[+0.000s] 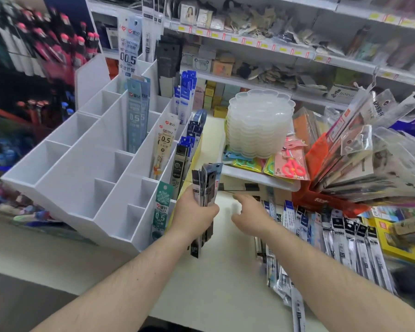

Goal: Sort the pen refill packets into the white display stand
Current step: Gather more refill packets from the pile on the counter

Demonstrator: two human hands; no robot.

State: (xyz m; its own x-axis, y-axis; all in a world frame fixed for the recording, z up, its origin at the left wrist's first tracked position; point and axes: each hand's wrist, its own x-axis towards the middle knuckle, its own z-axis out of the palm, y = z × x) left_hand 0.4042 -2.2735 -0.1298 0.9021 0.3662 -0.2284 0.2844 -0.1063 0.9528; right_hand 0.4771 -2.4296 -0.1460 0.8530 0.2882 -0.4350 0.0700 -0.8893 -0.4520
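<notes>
Left hand [194, 212] grips a packet bundle [205, 188] upright at frame centre, beside the white stand [82, 164]. Right hand [248, 215] empty, fingers loose. Loose packets [333, 240] lower right. Suggest matching labels before slotting, one type per compartment.

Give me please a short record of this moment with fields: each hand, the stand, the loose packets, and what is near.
left hand: the left hand holds a bundle of refill packets upright, just right of the stand
right hand: the right hand is free, fingers relaxed, over the counter
stand: the white display stand has many bare compartments; packets stand mostly in its right columns
loose packets: a row of refill packets on the counter, right of the right hand
nearby: stack of clear trays; pink scissors in packaging
</notes>
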